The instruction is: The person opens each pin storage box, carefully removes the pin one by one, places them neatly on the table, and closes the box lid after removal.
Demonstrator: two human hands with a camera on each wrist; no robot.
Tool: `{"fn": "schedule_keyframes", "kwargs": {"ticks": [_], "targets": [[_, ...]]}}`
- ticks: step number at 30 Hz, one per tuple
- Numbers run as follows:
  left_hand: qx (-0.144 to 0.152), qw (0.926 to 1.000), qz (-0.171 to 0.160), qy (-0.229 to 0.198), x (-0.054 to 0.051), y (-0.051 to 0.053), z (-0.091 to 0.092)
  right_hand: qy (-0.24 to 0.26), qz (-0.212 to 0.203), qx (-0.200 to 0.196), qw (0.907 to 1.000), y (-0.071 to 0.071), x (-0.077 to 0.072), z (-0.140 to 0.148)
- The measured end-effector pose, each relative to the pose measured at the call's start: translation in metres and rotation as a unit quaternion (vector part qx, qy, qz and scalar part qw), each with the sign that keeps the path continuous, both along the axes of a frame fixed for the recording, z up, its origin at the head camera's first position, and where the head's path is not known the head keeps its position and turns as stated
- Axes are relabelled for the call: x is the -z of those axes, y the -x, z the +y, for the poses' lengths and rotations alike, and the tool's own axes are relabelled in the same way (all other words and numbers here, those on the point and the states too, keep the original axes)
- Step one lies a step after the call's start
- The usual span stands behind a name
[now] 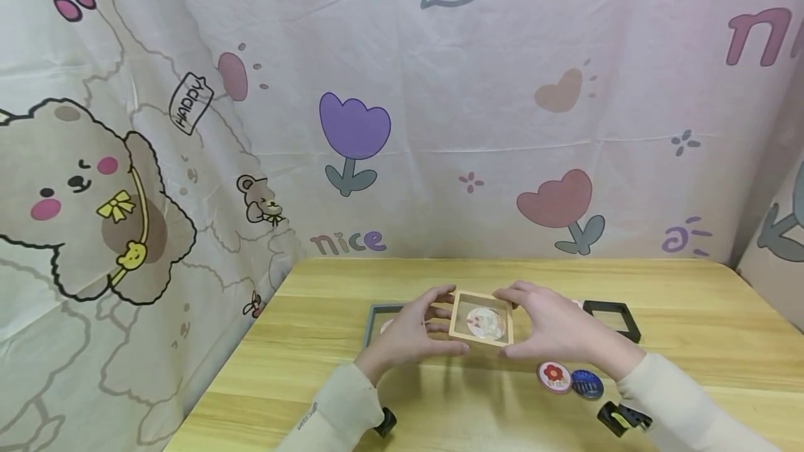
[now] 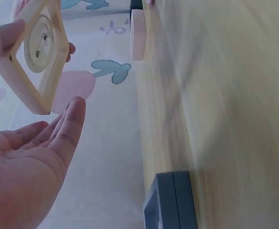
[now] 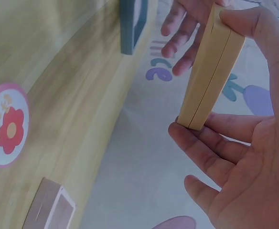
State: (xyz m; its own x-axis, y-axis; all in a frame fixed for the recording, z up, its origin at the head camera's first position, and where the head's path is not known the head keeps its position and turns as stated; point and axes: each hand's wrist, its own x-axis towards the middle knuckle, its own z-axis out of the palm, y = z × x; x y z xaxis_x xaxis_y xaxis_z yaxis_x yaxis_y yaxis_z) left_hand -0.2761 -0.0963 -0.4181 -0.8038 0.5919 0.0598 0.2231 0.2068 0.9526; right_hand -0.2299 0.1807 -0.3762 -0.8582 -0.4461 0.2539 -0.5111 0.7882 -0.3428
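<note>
A pale wooden square frame (image 1: pixel 482 341) with a clear middle and a round badge (image 1: pixel 486 324) inside is held tilted above the table. My right hand (image 1: pixel 555 323) grips its right side, thumb on one edge and fingertips on the opposite one in the right wrist view (image 3: pixel 216 71). At its left side is my left hand (image 1: pixel 408 333), fingers spread and mostly extended. In the left wrist view the left thumb overlaps the frame (image 2: pixel 27 88), contact unclear, and a pin shows on the badge's back (image 2: pixel 40 44).
A grey frame (image 1: pixel 370 323) lies behind my left hand, a black frame (image 1: pixel 633 326) at the right. Red-flower (image 1: pixel 555 377) and blue (image 1: pixel 587 385) badges lie below my right hand. Black objects (image 1: pixel 612 419) sit near the sleeves. A pinkish frame (image 2: pixel 138 36) stands beyond.
</note>
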Motion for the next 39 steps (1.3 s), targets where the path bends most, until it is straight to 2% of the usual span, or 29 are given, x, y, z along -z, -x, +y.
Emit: {"fn": "schedule_keyframes", "kwargs": {"ticks": [6, 8, 15, 19, 23, 29, 32, 34, 39], "targets": [[0.018, 0.9996, 0.019, 0.009, -0.001, -0.010, 0.000, 0.012, -0.006, 0.000, 0.9999, -0.012, -0.005, 0.001], [0.023, 0.9996, 0.016, 0.007, -0.001, -0.014, 0.000, 0.017, -0.006, -0.002, 0.9998, -0.016, -0.005, 0.001], [0.040, 0.9988, 0.017, -0.020, -0.001, -0.023, -0.001, 0.009, 0.034, -0.010, 0.9993, -0.027, -0.004, 0.001], [0.036, 0.9987, 0.024, -0.028, -0.002, -0.028, 0.000, 0.011, 0.046, -0.015, 0.9988, -0.032, -0.006, 0.001], [0.039, 0.9980, 0.026, -0.042, -0.004, -0.032, 0.000, 0.021, 0.032, -0.026, 0.9989, -0.037, -0.008, 0.002], [0.049, 0.9964, 0.029, -0.062, -0.006, -0.037, 0.002, 0.033, 0.038, -0.035, 0.9981, -0.043, -0.008, 0.004], [0.053, 0.9957, 0.034, -0.068, -0.006, -0.038, 0.003, 0.054, 0.013, -0.038, 0.9977, -0.046, -0.007, 0.005], [0.052, 0.9955, 0.037, -0.070, -0.006, -0.039, 0.003, 0.055, 0.012, -0.034, 0.9979, -0.048, -0.006, 0.004], [0.052, 0.9949, 0.037, -0.078, -0.004, -0.041, 0.005, 0.029, 0.058, -0.015, 0.9978, -0.050, -0.002, 0.001]]}}
